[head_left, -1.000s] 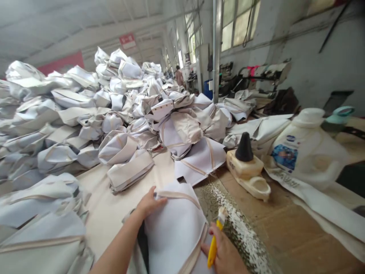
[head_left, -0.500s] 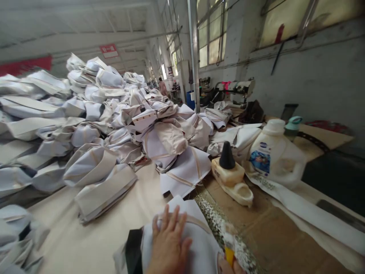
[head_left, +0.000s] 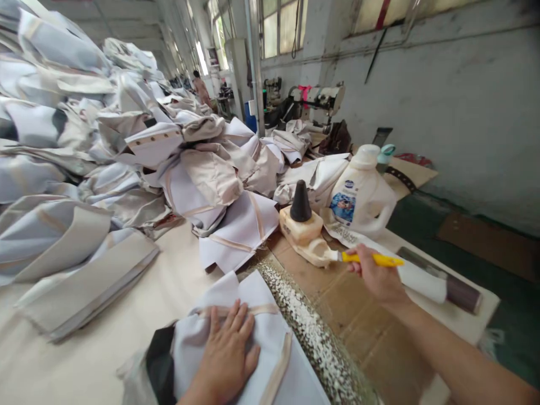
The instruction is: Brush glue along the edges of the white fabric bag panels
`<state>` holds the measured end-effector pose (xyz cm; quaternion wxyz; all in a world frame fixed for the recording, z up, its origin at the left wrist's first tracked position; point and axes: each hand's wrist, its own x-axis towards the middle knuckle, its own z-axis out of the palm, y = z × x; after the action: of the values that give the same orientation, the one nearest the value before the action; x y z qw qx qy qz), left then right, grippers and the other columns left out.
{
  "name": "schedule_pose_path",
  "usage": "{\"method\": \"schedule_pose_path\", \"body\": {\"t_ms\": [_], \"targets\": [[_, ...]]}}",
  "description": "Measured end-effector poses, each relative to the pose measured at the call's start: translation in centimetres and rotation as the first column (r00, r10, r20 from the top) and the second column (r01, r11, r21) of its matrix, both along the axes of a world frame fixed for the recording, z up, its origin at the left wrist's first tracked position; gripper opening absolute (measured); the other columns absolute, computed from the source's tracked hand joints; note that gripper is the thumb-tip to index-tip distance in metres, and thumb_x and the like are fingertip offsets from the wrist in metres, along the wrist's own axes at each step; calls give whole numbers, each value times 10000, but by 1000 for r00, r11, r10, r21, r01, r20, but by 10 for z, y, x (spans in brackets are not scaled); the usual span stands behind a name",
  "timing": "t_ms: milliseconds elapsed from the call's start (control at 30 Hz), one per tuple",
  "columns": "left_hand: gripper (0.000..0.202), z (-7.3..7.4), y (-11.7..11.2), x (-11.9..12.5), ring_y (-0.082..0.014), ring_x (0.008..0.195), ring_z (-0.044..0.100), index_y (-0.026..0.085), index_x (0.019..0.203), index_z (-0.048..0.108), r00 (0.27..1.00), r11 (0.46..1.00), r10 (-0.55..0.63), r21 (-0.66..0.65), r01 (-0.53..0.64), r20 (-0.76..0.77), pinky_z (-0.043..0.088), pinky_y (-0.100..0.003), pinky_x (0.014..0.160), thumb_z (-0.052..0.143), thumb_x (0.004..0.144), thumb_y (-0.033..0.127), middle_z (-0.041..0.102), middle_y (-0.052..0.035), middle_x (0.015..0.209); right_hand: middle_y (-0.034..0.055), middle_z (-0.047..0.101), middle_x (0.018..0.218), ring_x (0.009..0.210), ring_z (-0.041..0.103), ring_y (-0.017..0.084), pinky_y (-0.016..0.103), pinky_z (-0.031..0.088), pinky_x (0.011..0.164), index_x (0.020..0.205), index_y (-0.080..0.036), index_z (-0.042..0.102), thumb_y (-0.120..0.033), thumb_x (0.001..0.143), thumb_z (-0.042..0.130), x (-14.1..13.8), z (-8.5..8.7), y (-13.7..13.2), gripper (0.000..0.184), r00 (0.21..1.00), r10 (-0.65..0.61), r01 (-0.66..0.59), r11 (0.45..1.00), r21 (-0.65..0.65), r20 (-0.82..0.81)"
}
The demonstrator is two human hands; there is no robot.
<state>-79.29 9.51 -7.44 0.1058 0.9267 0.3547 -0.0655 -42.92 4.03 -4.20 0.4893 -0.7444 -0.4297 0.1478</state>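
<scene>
My left hand (head_left: pixel 230 349) lies flat, fingers spread, on a white fabric piece (head_left: pixel 257 289) with beige strips and a black patch at its left side. My right hand (head_left: pixel 375 275) is closed round the yellow handle of a paintbrush (head_left: pixel 352 257). The brush's bristles reach into the open mouth of a cream-coloured glue pot (head_left: pixel 301 228), which has a black cone (head_left: pixel 301 201) on top. A band of white, dried-looking splatter (head_left: pixel 304 320) runs along the table between the fabric and the brown cardboard (head_left: pixel 337 298).
A large heap of similar white and beige pieces (head_left: pixel 202 174) rises at the left and back. Behind the pot stands a white jug (head_left: pixel 363 188) with a blue label. A sewing machine (head_left: pixel 324 98) is by the wall; a person (head_left: pixel 201 89) is far off.
My right hand has moved up and to the right with the paintbrush, from the fabric's edge to the pot. My left hand still presses on the fabric. The view has turned right and down.
</scene>
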Motion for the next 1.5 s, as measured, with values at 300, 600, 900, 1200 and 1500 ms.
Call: {"method": "schedule_pose_path", "body": {"t_ms": [300, 600, 900, 1200, 1500], "targets": [[454, -8, 4, 10, -366, 1322, 218, 460, 1296, 383, 1000, 1000, 17, 7, -17, 25, -65, -694, 970, 320, 863, 584, 396, -75, 1390, -6, 560, 510, 575, 560, 184, 256, 392, 562, 602, -194, 588, -270, 718, 526, 14, -31, 66, 151, 998, 11, 13, 941, -339, 67], [455, -5, 5, 16, -319, 1351, 158, 422, 1290, 412, 999, 996, -15, -83, 19, 50, -102, -653, 996, 274, 882, 568, 322, -4, 1439, 6, 529, 439, 490, 539, 184, 267, 391, 515, 539, -198, 547, -414, 757, 458, 33, -14, 56, 319, 998, -10, 30, 930, -367, 57], [465, -3, 4, 15, -308, 1334, 222, 409, 1308, 392, 998, 994, 0, -111, 6, 60, -44, -648, 1021, 292, 880, 561, 307, 9, 1444, 8, 630, 676, 634, 581, 189, 271, 438, 607, 792, -194, 622, -412, 687, 540, 24, -11, 29, 255, 985, 162, -171, 956, -237, -60], [463, -2, 3, 19, -300, 1337, 213, 388, 1295, 424, 998, 992, 21, -127, -12, 67, -69, -628, 1025, 304, 880, 556, 320, -3, 1440, 5, 583, 631, 632, 540, 171, 260, 412, 614, 688, -173, 587, -419, 743, 568, 25, -4, 10, 253, 962, 227, -259, 935, -242, -152], [445, -21, 18, 7, -337, 1298, 293, 471, 1287, 384, 997, 988, -19, -151, 31, 81, 102, -670, 1018, 351, 857, 577, 326, 13, 1416, -7, 588, 592, 618, 562, 198, 296, 429, 620, 753, -191, 584, -456, 815, 447, 23, -18, 24, 305, 993, 89, -105, 960, -258, -73]]}}
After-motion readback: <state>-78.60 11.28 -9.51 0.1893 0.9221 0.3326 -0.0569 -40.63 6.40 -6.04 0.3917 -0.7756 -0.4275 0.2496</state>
